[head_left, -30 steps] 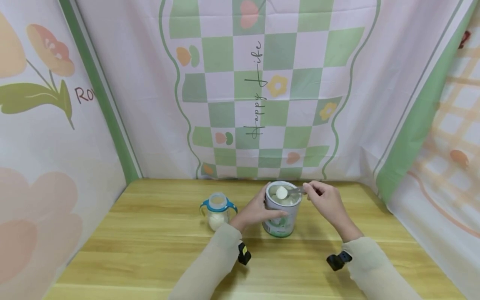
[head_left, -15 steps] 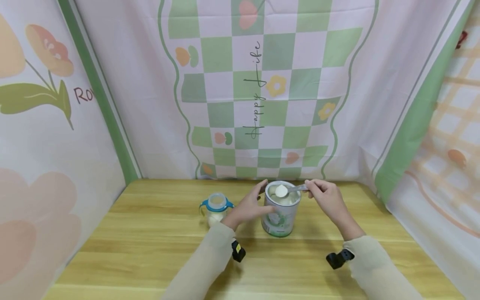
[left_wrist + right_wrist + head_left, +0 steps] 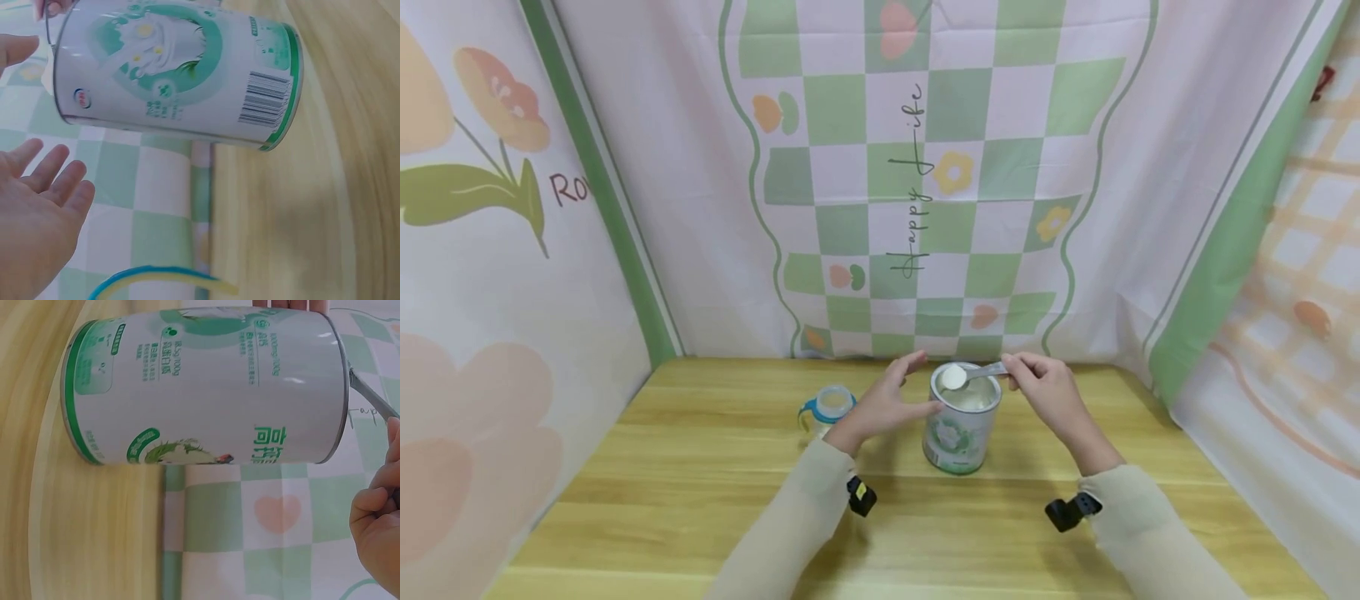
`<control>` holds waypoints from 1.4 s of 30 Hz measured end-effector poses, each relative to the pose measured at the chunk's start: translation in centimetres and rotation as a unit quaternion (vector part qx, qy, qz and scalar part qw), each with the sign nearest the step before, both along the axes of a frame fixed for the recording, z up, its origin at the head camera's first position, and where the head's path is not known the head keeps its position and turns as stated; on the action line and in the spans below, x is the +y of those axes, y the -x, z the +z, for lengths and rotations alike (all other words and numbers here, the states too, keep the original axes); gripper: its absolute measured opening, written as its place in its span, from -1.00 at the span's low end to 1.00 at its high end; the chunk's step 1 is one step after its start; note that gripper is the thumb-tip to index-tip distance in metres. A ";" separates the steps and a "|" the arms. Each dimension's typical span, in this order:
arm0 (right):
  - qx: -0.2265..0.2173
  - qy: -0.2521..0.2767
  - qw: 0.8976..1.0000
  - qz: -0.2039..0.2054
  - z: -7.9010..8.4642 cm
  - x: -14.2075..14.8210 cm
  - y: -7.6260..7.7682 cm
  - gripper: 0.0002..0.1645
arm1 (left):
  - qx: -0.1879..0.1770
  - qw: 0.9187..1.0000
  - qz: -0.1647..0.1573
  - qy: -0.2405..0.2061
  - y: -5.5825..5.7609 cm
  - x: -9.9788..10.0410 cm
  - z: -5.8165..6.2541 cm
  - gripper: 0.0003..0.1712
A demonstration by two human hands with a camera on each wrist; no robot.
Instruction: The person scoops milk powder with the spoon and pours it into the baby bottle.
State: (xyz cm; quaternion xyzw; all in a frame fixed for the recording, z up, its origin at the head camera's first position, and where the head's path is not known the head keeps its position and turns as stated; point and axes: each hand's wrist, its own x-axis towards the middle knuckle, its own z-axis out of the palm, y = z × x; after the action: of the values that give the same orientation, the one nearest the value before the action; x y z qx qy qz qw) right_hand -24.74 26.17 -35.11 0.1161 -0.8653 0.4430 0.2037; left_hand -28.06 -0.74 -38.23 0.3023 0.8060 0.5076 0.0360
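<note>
A white and green milk powder can point(image 3: 958, 440) stands uncovered on the table, with pale powder inside. My right hand point(image 3: 1051, 400) pinches the handle of a grey scoop point(image 3: 988, 372). White powder point(image 3: 954, 377) heaps in its bowl, which is over the left part of the can's mouth. Left of the can is my left hand point(image 3: 882, 407), its thumb and fingers spread apart and holding nothing; in the left wrist view a gap separates its fingers from the can wall. Behind that wrist stands a baby bottle point(image 3: 835, 403) with a blue collar and handles, uncapped and partly hidden.
All of this rests on a wood-grain table point(image 3: 662, 467). A checkered green and white cloth point(image 3: 917, 208) hangs along the table's back edge, with printed cloth at both sides. Each wrist carries a small black camera point(image 3: 861, 497).
My left hand has let go of the can and moved left, covering more of the bottle. The scoop with its powder has shifted slightly left over the can's mouth.
</note>
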 end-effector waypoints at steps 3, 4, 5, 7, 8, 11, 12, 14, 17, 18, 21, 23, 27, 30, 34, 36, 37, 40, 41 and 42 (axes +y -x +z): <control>0.007 0.003 1.000 0.004 0.2 -0.3 0.1 -0.52 | 0.018 1.000 0.007 0.001 0.1 -0.5 0.4 0.06; 0.009 0.004 1.000 0.006 0.2 -0.4 0.2 -0.53 | 0.022 1.000 0.010 0.001 0.1 -0.7 0.6 0.07; 0.010 0.007 1.000 0.007 0.3 -0.6 0.2 -0.54 | 0.026 1.000 0.013 0.002 0.1 -1.0 0.7 0.06; 0.010 0.014 1.000 0.014 0.6 -1.0 0.1 -0.56 | 0.033 0.999 0.018 0.005 0.2 -1.5 0.9 0.05; 0.009 0.016 1.000 0.017 0.9 -1.3 0.0 -0.57 | 0.034 0.999 0.021 0.007 0.2 -1.7 1.0 0.04; 0.009 0.019 0.999 0.033 2.2 -2.5 -1.0 -0.60 | 0.036 0.999 0.023 0.009 0.2 -2.6 1.2 0.01; 0.006 0.018 0.999 0.036 2.7 -3.0 -1.4 -0.60 | 0.035 0.999 0.020 0.005 0.2 -2.8 1.4 0.00; 0.002 0.013 0.999 0.041 3.6 -3.9 -2.1 -0.60 | 0.028 0.999 0.015 -0.002 0.2 -3.4 1.6 -0.01; -0.005 0.016 0.998 0.054 4.2 -4.8 -2.4 -0.58 | 0.022 1.000 0.014 -0.009 0.1 -4.1 1.9 -0.02; -0.005 0.019 0.998 0.062 4.3 -5.1 -2.4 -0.58 | 0.023 1.000 0.017 -0.009 0.1 -4.4 2.0 -0.03; -0.001 0.026 0.997 0.079 4.2 -5.7 -2.0 -0.58 | 0.029 0.999 0.026 -0.006 0.1 -5.0 2.0 -0.04; -0.004 0.026 0.996 0.081 4.3 -6.3 -1.9 -0.60 | 0.036 0.999 0.032 -0.003 0.1 -5.4 2.1 -0.05; -0.006 0.023 0.996 0.090 4.4 -7.3 -1.9 -0.62 | 0.043 0.998 0.037 0.000 0.0 -6.1 2.2 -0.06; -0.006 0.023 0.995 0.099 4.4 -8.0 -1.8 -0.63 | 0.038 0.998 0.043 0.003 -0.1 -6.7 2.2 -0.06; -0.011 0.020 0.994 0.103 3.6 -8.6 -0.9 -0.63 | 0.033 0.998 0.052 0.003 -0.2 -7.6 1.9 -0.05; -0.015 0.019 0.995 0.101 2.7 -8.6 -0.2 -0.63 | 0.028 0.998 0.055 0.000 -0.1 -8.0 1.8 -0.04; -0.017 0.019 0.995 0.099 2.3 -8.7 0.2 -0.63 | 0.024 0.998 0.054 -0.004 -0.1 -8.2 1.7 -0.03; -0.022 0.020 0.994 0.102 1.3 -8.9 1.2 -0.63 | 0.015 0.998 0.054 -0.010 -0.2 -8.8 1.5 0.00; -0.023 0.022 0.994 0.104 1.1 -9.1 1.3 -0.62 | 0.014 0.998 0.055 -0.009 -0.2 -9.0 1.4 0.00; -0.022 0.022 0.994 0.106 1.0 -9.3 1.3 -0.61 | 0.011 0.998 0.057 -0.008 -0.2 -9.2 1.3 0.01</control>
State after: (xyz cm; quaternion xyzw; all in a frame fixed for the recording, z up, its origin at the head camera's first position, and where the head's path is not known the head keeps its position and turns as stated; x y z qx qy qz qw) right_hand -26.07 16.92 -34.07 0.1934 -0.8425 0.4831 0.1391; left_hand -27.88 -9.89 -36.88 0.2619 0.8183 0.5117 -0.0043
